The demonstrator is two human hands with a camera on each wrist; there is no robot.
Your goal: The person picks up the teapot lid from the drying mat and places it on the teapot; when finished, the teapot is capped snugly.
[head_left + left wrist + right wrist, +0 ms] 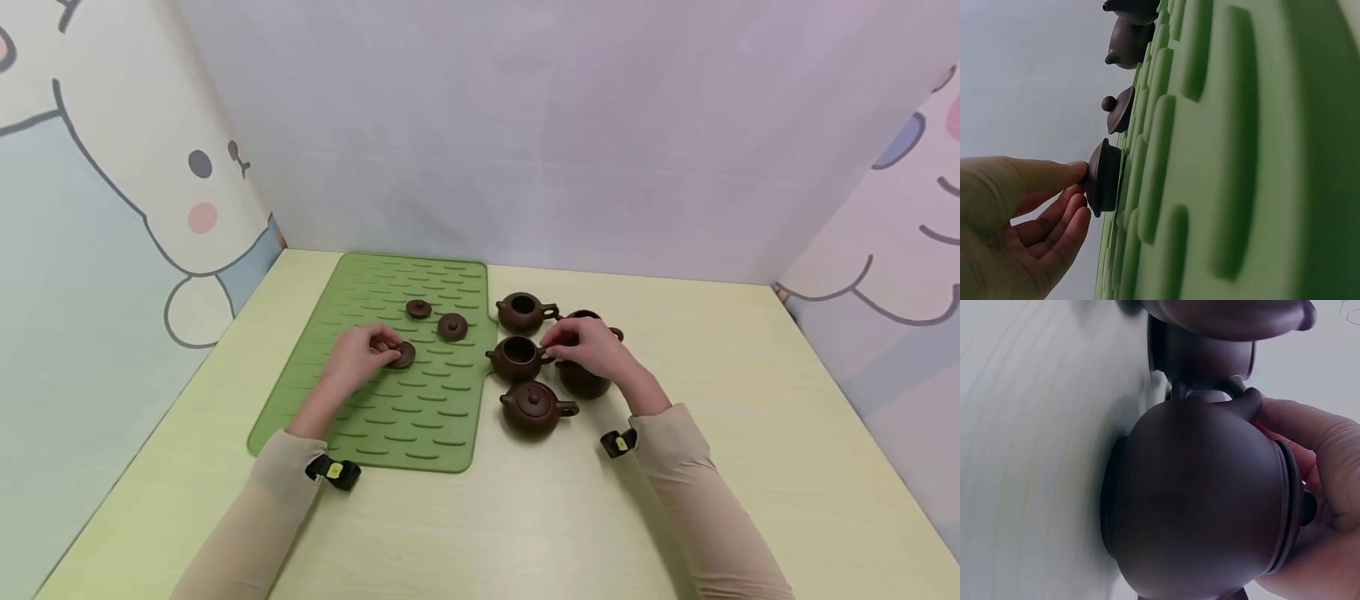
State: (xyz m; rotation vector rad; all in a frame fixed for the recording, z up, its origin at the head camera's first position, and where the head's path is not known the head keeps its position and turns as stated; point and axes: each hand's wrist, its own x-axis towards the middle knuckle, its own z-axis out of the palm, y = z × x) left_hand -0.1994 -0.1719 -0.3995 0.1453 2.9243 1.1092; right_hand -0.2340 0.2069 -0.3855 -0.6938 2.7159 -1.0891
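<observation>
My left hand (356, 360) pinches the knob of a dark brown teapot lid (1105, 178) between thumb and fingers. The lid sits low at the surface of the green ridged mat (442, 425). Two more lids, one at the back (418, 309) and one to its right (452, 327), lie on the mat knob up. Over the teapots, my right hand (592, 346) pinches the handle of an open teapot (517, 360). Beneath that hand stands a lidded teapot (1197, 500), partly covered by it in the head view.
Another open teapot (522, 313) stands behind, its spout towards the mat. One more teapot (585, 315) is partly hidden behind the right hand. Nearest the front is a lidded teapot (532, 408). All stand on a pale wooden table (570, 533) before a white back wall (525, 150).
</observation>
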